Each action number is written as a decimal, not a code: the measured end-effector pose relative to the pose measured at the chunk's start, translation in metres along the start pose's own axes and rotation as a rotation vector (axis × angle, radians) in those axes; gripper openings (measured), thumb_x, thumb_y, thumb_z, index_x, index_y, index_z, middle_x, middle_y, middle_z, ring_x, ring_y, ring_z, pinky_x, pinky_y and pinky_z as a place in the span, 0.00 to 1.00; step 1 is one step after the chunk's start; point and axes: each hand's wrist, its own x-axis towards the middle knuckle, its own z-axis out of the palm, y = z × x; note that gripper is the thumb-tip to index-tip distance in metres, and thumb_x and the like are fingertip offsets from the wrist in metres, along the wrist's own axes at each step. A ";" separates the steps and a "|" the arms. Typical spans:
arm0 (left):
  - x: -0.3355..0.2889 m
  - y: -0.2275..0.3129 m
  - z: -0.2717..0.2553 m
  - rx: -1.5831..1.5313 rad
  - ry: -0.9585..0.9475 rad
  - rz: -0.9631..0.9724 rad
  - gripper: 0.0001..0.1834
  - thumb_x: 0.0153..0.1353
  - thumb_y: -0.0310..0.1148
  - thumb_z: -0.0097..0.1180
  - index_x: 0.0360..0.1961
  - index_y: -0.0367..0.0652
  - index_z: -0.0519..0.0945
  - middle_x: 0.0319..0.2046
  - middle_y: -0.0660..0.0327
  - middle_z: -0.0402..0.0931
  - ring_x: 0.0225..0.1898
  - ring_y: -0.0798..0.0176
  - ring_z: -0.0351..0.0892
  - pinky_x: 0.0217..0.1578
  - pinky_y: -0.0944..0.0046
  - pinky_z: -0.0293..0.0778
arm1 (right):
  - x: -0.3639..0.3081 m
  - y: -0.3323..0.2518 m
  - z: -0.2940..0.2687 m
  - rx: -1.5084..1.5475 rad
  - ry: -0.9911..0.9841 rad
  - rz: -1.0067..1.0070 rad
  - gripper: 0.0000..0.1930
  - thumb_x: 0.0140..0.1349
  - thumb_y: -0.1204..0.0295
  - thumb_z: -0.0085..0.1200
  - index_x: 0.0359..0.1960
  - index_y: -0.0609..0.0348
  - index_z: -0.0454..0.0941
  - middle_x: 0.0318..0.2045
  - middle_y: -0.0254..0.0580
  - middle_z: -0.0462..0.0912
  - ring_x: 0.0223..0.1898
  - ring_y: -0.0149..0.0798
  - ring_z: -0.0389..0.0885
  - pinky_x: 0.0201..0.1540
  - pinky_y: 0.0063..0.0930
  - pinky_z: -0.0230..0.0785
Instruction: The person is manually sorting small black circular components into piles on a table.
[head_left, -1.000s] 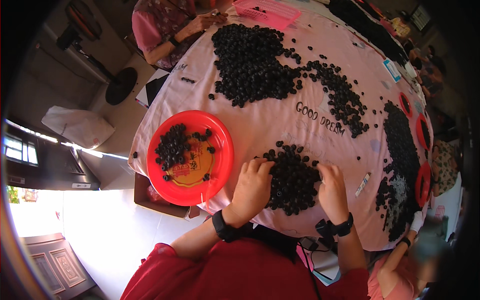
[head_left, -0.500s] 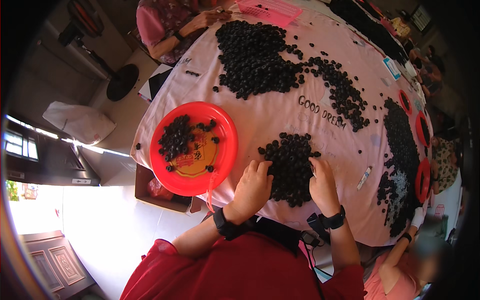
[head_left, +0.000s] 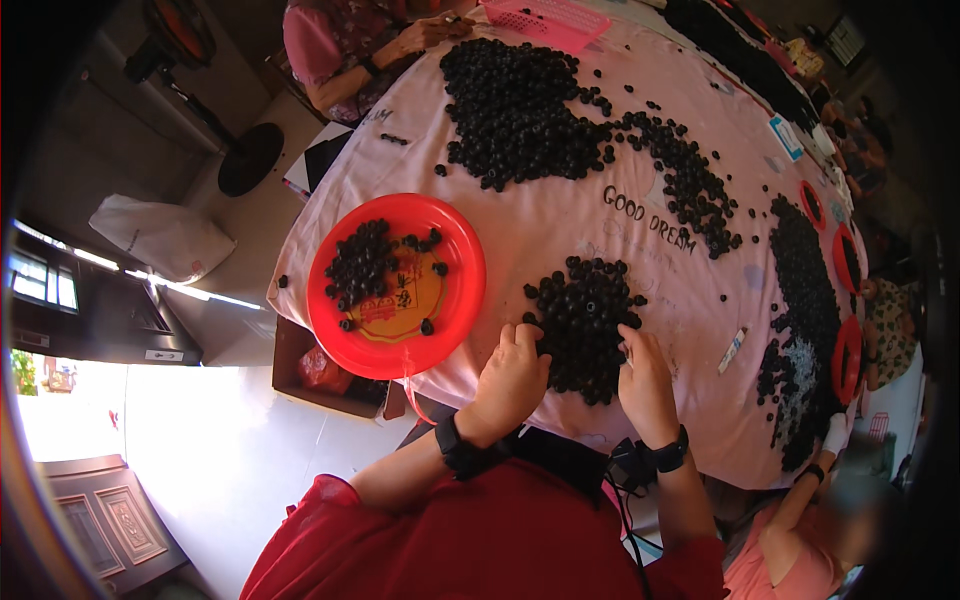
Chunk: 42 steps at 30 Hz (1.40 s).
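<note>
A near pile of small round black pieces (head_left: 590, 330), some showing a hole in the middle, lies on the pink cloth in front of me. At its left edge is my left hand (head_left: 510, 385), fingers bent and held together against the pieces. My right hand (head_left: 650, 390) is at the right edge, thumb and forefinger drawn close in a pinch. What either hand has between its fingertips is too small or hidden to make out. Left of the pile, a red plastic plate (head_left: 465, 290) holds more black pieces (head_left: 360, 265), mostly heaped at its upper left.
A larger heap of black pieces (head_left: 520, 120) spreads across the far cloth (head_left: 560, 215). Along the right are another dark heap (head_left: 800, 290), a red dish (head_left: 847, 360) and a marker-like stick (head_left: 732, 350). A co-worker's arm (head_left: 400, 48) rests far left by a pink basket (head_left: 575, 30). Another person (head_left: 790, 550) sits lower right.
The view has shifted slightly, so the plate and heaps sit a little differently in the picture. Both hands remain at the near pile's sides, with small finger movements.
</note>
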 end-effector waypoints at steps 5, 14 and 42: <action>-0.004 -0.001 -0.012 0.023 0.028 0.000 0.16 0.61 0.29 0.57 0.48 0.36 0.70 0.44 0.45 0.73 0.44 0.39 0.78 0.46 0.47 0.76 | -0.008 -0.001 -0.006 0.049 0.041 0.051 0.20 0.53 0.91 0.45 0.48 0.66 0.74 0.38 0.49 0.77 0.41 0.49 0.79 0.48 0.37 0.71; -0.009 0.003 -0.011 0.063 -0.013 0.027 0.14 0.62 0.30 0.57 0.46 0.38 0.71 0.40 0.45 0.76 0.43 0.38 0.79 0.45 0.45 0.76 | -0.013 -0.003 0.004 0.147 0.062 0.038 0.15 0.54 0.91 0.43 0.41 0.65 0.75 0.35 0.47 0.80 0.36 0.43 0.82 0.39 0.32 0.74; 0.025 0.030 -0.007 -0.016 -0.143 0.103 0.07 0.64 0.32 0.56 0.42 0.46 0.81 0.36 0.52 0.80 0.39 0.44 0.81 0.40 0.50 0.77 | -0.034 -0.009 -0.003 0.136 -0.179 0.021 0.06 0.58 0.85 0.50 0.34 0.63 0.77 0.31 0.49 0.82 0.36 0.54 0.82 0.39 0.41 0.74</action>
